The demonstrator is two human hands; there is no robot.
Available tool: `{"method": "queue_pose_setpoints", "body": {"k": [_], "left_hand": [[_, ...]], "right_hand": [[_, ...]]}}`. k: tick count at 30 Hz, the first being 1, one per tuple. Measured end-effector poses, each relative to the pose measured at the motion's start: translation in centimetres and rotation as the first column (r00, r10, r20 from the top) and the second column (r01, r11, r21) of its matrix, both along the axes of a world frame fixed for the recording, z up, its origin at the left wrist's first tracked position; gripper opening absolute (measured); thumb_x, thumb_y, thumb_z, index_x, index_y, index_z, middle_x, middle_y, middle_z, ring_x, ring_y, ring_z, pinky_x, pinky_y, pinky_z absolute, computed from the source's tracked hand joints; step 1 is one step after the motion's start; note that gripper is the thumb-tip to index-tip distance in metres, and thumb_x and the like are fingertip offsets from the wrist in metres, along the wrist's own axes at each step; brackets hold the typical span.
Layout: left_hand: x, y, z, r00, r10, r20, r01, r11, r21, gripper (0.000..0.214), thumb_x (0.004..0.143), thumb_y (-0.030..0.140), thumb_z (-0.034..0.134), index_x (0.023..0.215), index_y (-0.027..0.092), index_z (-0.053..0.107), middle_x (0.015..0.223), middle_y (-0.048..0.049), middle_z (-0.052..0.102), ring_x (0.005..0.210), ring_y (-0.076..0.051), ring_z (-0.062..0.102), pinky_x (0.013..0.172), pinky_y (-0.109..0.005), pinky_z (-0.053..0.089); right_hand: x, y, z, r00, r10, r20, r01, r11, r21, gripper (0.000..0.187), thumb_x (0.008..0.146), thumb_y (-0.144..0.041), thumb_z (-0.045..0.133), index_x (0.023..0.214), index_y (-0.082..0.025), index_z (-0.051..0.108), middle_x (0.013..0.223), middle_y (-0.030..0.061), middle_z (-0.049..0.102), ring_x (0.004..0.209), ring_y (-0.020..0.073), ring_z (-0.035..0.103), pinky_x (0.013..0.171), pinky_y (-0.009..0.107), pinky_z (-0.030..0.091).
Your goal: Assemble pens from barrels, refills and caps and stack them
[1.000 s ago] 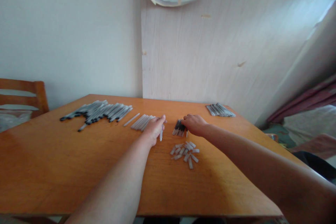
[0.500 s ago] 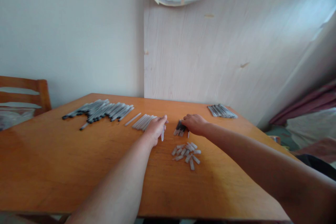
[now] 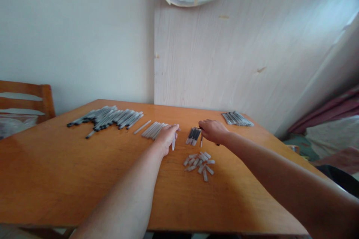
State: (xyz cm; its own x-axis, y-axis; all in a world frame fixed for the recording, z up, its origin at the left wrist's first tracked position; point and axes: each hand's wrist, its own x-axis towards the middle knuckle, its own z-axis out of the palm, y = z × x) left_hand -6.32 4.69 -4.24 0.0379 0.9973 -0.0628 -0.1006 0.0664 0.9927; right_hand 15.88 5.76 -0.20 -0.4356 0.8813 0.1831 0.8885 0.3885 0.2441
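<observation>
My left hand (image 3: 167, 137) rests on the wooden table (image 3: 84, 179), fingers closed round a clear pen barrel (image 3: 173, 142) that sticks out below the fist. It lies just right of a small row of clear barrels (image 3: 153, 129). My right hand (image 3: 213, 130) is closed in a pinch on a thin dark refill, lifted slightly beside the small pile of black refills (image 3: 193, 136). A heap of clear pen caps (image 3: 199, 161) lies nearer me, between both arms.
A long spread of assembled pens (image 3: 108, 117) covers the table's far left. Another bundle of pens (image 3: 237, 118) lies at the far right corner by the wall. A wooden chair (image 3: 26, 99) stands left. Bedding shows at right.
My right hand has risen a little and pulled right off the black refill pile, which now shows more fully. My left hand has stayed put with the barrel.
</observation>
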Motion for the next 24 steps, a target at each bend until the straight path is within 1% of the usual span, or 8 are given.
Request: {"method": "queue_pose_setpoints", "body": {"k": [3, 6, 9, 12, 15, 17, 20, 24], "left_hand": [[0.0, -0.2, 0.4, 0.999, -0.027, 0.021, 0.028, 0.999, -0.029, 0.021, 0.078, 0.037, 0.058, 0.077, 0.016, 0.059, 0.046, 0.0054, 0.044, 0.034, -0.005, 0.031, 0.039, -0.020, 0.019], [0.0, -0.5, 0.8, 0.997, -0.061, 0.042, 0.062, 0.998, -0.011, 0.021, 0.080, 0.035, 0.057, 0.081, 0.014, 0.061, 0.047, 0.0052, 0.044, 0.035, -0.005, 0.031, 0.039, -0.019, 0.019], [0.1, -0.8, 1.0, 0.987, -0.141, 0.081, 0.139, 0.990, 0.026, 0.023, 0.082, 0.036, 0.058, 0.086, 0.014, 0.062, 0.051, 0.0042, 0.047, 0.039, -0.006, 0.037, 0.040, -0.018, 0.024], [0.3, -1.3, 1.5, 0.961, -0.233, 0.148, 0.228, 0.973, 0.044, 0.027, 0.083, 0.039, 0.060, 0.093, 0.014, 0.063, 0.057, 0.0030, 0.050, 0.045, -0.007, 0.044, 0.043, -0.018, 0.032], [0.5, -2.2, 2.2, 0.928, -0.302, 0.219, 0.301, 0.953, 0.041, 0.028, 0.084, 0.038, 0.060, 0.098, 0.015, 0.062, 0.061, 0.0028, 0.050, 0.047, -0.007, 0.045, 0.046, -0.018, 0.036], [0.8, -2.7, 2.7, 0.895, -0.350, 0.275, 0.353, 0.935, 0.041, 0.029, 0.084, 0.038, 0.060, 0.101, 0.015, 0.061, 0.063, 0.0030, 0.049, 0.048, -0.006, 0.043, 0.045, -0.018, 0.034], [1.2, -3.5, 3.2, 0.844, -0.426, 0.325, 0.436, 0.899, 0.046, 0.030, 0.085, 0.038, 0.059, 0.104, 0.015, 0.060, 0.064, 0.0032, 0.048, 0.048, -0.005, 0.040, 0.043, -0.016, 0.028], [1.8, -4.0, 3.2, 0.855, -0.438, 0.278, 0.460, 0.888, -0.013, 0.030, 0.087, 0.037, 0.055, 0.106, 0.014, 0.059, 0.065, 0.0025, 0.049, 0.047, -0.004, 0.037, 0.041, -0.016, 0.022]], "right_hand": [[0.8, -0.5, -0.6, 0.957, -0.107, -0.271, 0.119, 0.993, 0.027, 0.018, 0.084, -0.024, 0.047, 0.098, -0.020, 0.058, 0.086, 0.0080, 0.067, 0.076, 0.0188, 0.060, 0.063, 0.026, 0.036], [1.5, -0.9, -1.3, 0.792, -0.130, -0.596, 0.191, 0.981, 0.039, 0.018, 0.079, -0.022, 0.052, 0.096, -0.019, 0.055, 0.079, 0.0048, 0.066, 0.072, 0.0169, 0.059, 0.061, 0.025, 0.037], [1.6, -1.6, -1.6, 0.494, -0.146, -0.857, 0.178, 0.982, -0.064, 0.016, 0.073, -0.025, 0.057, 0.088, -0.019, 0.054, 0.074, 0.0029, 0.065, 0.066, 0.0155, 0.059, 0.056, 0.024, 0.040], [1.2, -2.6, -1.3, 0.139, -0.188, -0.972, 0.039, 0.982, -0.184, 0.013, 0.077, -0.031, 0.053, 0.080, -0.019, 0.053, 0.072, 0.0039, 0.066, 0.062, 0.0142, 0.058, 0.049, 0.022, 0.040], [0.7, -3.8, -1.1, -0.072, -0.173, -0.982, -0.062, 0.984, -0.169, 0.018, 0.078, -0.037, 0.055, 0.079, -0.018, 0.055, 0.076, 0.0050, 0.067, 0.062, 0.0124, 0.058, 0.046, 0.020, 0.038], [0.5, -4.4, -1.2, -0.157, -0.171, -0.973, -0.105, 0.982, -0.156, 0.018, 0.077, -0.036, 0.057, 0.076, -0.018, 0.053, 0.072, 0.0038, 0.066, 0.056, 0.0098, 0.054, 0.044, 0.019, 0.037], [0.4, -4.9, -1.3, -0.226, -0.178, -0.958, -0.160, 0.977, -0.144, 0.016, 0.074, -0.030, 0.060, 0.082, -0.018, 0.053, 0.069, 0.0020, 0.066, 0.052, 0.0080, 0.052, 0.045, 0.018, 0.037], [0.5, -5.2, -1.1, -0.285, -0.164, -0.944, -0.177, 0.977, -0.116, 0.021, 0.073, -0.028, 0.062, 0.089, -0.018, 0.053, 0.071, 0.0025, 0.068, 0.054, 0.0088, 0.056, 0.049, 0.019, 0.042]]}}
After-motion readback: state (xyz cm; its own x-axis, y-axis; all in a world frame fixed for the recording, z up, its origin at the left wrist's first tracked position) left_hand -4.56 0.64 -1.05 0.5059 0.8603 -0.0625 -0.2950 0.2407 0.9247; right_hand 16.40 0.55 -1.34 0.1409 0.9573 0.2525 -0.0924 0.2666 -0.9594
